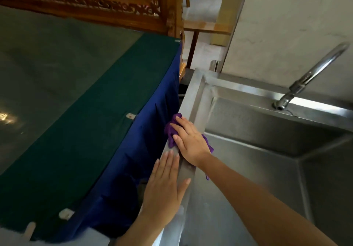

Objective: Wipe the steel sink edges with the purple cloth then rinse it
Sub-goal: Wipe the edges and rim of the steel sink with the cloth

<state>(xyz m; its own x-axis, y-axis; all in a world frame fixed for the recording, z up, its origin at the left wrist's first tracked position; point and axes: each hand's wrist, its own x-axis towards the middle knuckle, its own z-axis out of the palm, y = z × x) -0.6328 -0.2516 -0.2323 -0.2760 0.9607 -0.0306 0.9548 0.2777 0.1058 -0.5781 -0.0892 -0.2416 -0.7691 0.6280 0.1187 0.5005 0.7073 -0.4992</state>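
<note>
Right hand (188,142) presses purple cloth (170,131) onto steel sink edge (198,96).

This looks like a home's washing-up corner. A deep stainless-steel sink (197,100) with a curved chrome tap (313,72) stands beside a green-clothed table (114,102) and a carved wooden frame (76,1).

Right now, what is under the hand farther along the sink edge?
A bunched purple cloth, pressed flat by the right hand onto the steel sink's left rim. Its ends poke out past the fingers and wrist; the middle and the rim beneath are covered.
</note>
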